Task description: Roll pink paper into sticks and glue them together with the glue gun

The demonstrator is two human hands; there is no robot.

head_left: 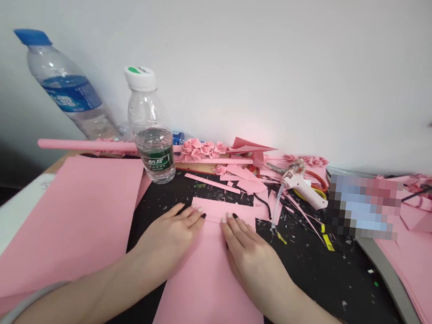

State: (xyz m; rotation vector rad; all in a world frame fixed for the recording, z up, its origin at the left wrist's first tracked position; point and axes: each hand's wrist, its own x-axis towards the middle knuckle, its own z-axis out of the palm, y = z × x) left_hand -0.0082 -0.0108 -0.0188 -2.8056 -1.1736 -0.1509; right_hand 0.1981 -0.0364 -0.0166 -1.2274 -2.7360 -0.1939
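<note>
The middle pink sheet (212, 291) runs right off the near edge, partly covered by the left hand (177, 231) and right hand (249, 249)! Over right, a pixelated patch (364, 207) masks whatever lies there.

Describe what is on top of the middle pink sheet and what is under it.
The left hand and right hand rest on the pink sheet. Black tabletop shows along its sides; whatever lies directly beneath is covered.

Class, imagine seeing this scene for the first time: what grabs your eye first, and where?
The left hand and right hand, resting on a long pink sheet at front centre, catch the eye first. Behind them, a white-capped bottle stands to the left of pink paper roses. Farther right, a pale glue gun lies near scraps.
</note>
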